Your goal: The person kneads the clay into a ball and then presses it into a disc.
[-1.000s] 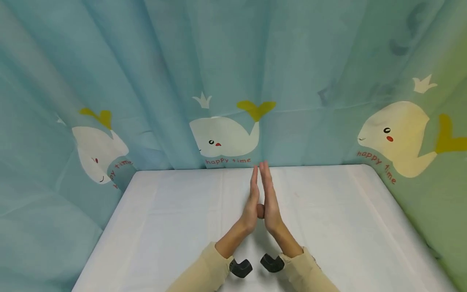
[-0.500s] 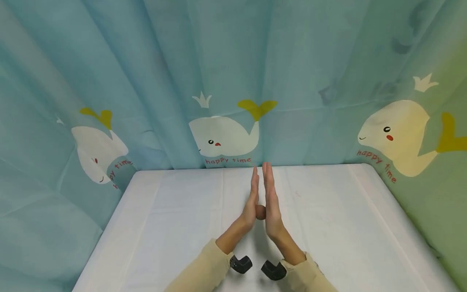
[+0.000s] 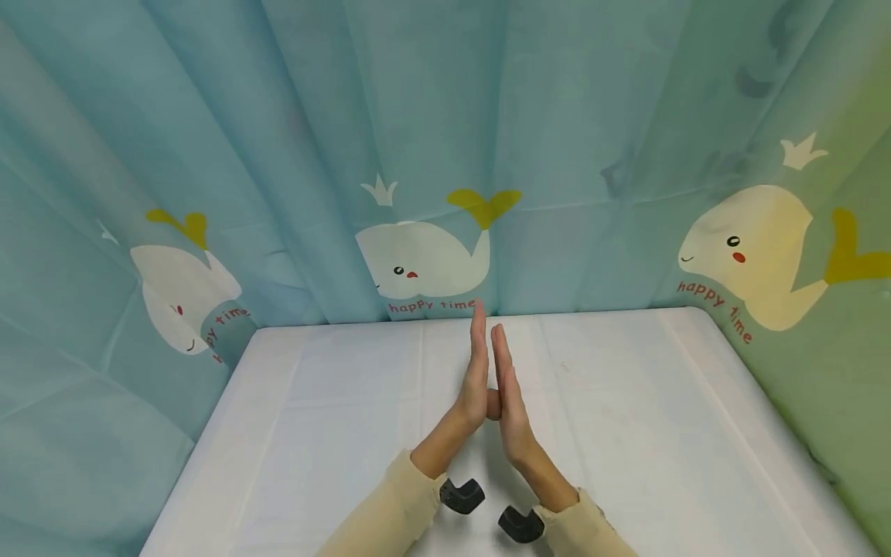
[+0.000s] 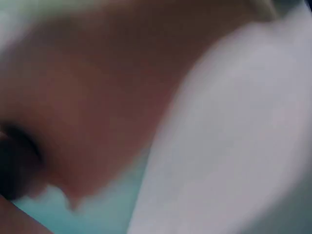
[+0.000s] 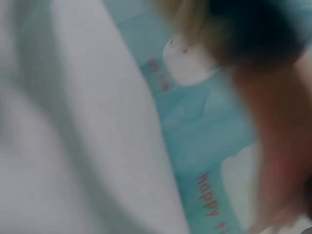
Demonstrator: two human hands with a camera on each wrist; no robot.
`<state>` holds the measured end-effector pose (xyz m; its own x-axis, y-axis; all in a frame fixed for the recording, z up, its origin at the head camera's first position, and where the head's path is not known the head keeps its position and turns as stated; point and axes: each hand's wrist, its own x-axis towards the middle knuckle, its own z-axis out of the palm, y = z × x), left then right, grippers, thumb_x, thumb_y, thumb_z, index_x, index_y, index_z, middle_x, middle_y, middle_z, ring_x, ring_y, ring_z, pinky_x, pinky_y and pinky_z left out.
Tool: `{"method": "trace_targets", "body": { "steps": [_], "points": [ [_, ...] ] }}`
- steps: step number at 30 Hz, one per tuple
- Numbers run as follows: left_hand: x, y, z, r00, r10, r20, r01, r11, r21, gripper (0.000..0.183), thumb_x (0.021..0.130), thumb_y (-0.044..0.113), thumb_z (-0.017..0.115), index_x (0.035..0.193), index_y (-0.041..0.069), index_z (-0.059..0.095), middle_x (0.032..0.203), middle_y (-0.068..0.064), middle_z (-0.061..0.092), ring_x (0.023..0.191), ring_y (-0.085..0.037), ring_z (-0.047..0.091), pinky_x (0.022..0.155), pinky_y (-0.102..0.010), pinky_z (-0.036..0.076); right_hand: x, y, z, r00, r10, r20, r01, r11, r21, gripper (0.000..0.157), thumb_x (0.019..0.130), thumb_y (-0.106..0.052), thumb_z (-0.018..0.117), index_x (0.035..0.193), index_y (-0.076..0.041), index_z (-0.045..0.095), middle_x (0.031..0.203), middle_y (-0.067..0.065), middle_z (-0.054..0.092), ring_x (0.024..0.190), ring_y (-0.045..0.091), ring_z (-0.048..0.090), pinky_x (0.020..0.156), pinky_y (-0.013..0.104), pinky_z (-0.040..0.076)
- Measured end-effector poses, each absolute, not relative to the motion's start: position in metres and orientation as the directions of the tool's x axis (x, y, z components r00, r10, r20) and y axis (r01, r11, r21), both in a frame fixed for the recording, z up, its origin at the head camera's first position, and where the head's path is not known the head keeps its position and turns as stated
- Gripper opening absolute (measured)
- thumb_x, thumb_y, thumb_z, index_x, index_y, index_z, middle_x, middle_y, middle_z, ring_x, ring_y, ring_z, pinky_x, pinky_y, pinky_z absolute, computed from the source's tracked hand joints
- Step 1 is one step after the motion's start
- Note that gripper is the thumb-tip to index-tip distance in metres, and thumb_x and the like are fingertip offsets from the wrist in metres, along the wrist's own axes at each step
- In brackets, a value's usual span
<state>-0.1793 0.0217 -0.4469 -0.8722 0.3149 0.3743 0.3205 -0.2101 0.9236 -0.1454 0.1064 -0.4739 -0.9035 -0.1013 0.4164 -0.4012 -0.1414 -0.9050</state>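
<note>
Both hands stand palm to palm over the middle of the table in the head view, fingers straight and pointing away. Between the heels of the palms sits a small brown ball, partly covered by them. My left hand presses it from the left, its fingertips reaching farther forward. From the other side my right hand presses against it, set slightly nearer to me. The left wrist view shows the ball as a blurred dark round shape beside the left hand. A blurred hand also fills the right wrist view's right side.
A white-covered table lies under the hands. Blue-green curtains with printed whales stand along its back and sides. Black wrist devices sit at the cuffs of beige sleeves, close to each other.
The left hand has slid forward and the right hand back toward me, palms still facing with the ball between them. The view has shifted slightly.
</note>
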Motion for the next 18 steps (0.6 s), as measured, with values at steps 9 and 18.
{"method": "trace_targets", "body": {
  "steps": [9,18],
  "points": [
    [-0.159,0.03,-0.45,-0.828,0.407,0.387,0.335,-0.194,0.922,0.062,0.111,0.046,0.006,0.166,0.019,-0.007,0.172,0.003,-0.005,0.157,-0.014,-0.006,0.124,-0.053,-0.002,-0.164,0.124,-0.462,-0.903,0.036,0.428,-0.427,-0.17,-0.888,0.056,0.112,-0.042,0.006,0.166,-0.03,0.001,0.172,-0.008,0.002,0.157,0.011,-0.003,0.124,0.047,-0.005],
    [-0.175,0.027,-0.443,-0.873,0.331,0.359,0.356,-0.071,0.932,0.066,0.11,0.052,0.011,0.167,0.022,-0.003,0.172,0.004,-0.005,0.157,-0.019,-0.01,0.121,-0.06,-0.009,-0.144,0.108,-0.467,-0.9,-0.049,0.433,-0.419,-0.176,-0.891,0.057,0.112,-0.04,0.003,0.167,-0.026,0.0,0.173,-0.001,0.002,0.158,0.016,-0.002,0.121,0.024,0.01]
  ]
}}
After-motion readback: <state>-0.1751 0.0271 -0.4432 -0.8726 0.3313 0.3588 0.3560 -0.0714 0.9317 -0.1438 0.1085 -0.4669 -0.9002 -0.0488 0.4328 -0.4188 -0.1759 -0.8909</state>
